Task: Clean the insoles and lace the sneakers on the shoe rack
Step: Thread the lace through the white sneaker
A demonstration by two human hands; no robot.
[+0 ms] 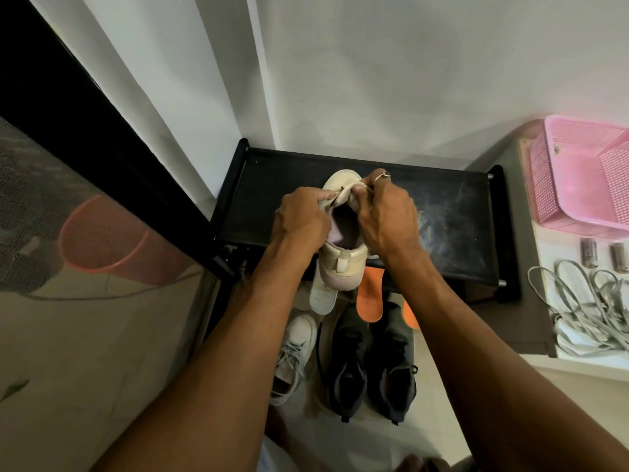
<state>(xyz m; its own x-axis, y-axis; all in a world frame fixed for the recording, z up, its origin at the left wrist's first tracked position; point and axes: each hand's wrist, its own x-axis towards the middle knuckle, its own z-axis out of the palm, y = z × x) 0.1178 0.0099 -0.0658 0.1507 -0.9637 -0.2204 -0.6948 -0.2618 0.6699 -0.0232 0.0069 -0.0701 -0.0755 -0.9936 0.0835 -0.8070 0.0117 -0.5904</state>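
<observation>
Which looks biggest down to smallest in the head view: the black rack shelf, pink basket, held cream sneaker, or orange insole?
1. black rack shelf
2. pink basket, cut off by the frame edge
3. cream sneaker, nearer the camera, so unsure against the basket
4. orange insole, partly hidden

Matt cream sneaker with smooth leather-like upper; black shoe rack top dull, scuffed; pink basket perforated plastic.
</observation>
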